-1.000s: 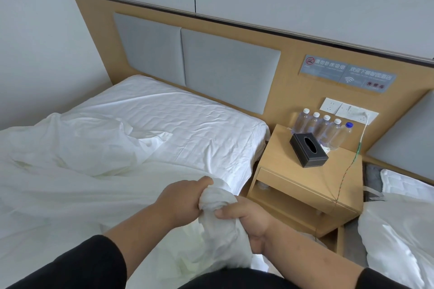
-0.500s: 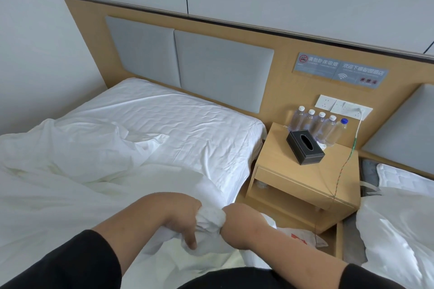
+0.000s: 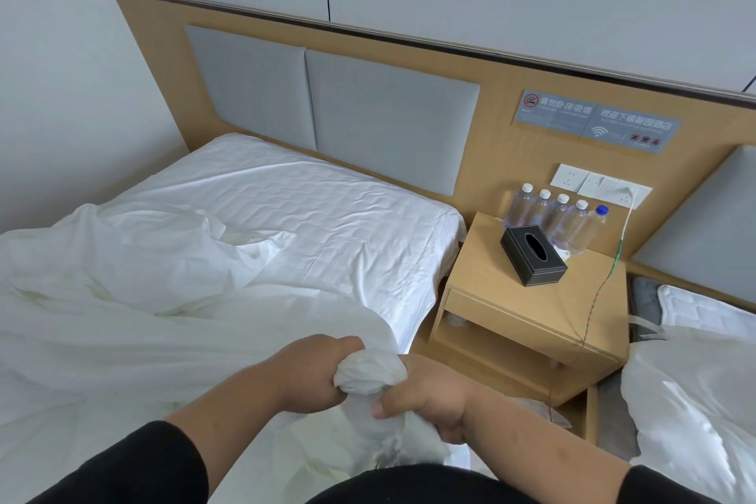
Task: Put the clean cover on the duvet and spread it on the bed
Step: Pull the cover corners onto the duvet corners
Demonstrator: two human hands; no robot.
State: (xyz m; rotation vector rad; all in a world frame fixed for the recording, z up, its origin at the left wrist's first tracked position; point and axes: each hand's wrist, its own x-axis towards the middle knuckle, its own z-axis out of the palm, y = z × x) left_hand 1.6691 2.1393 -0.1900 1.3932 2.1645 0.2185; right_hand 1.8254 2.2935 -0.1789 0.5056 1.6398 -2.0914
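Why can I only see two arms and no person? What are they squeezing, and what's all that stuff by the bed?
The camera sits on the person's head and looks down, so you only see their arms. The left hand and the right hand both grip a bunched corner of white bedding. The rest of it lies crumpled on the bed. Beside the bed stands a wooden nightstand with a black tissue box and five water bottles on top.
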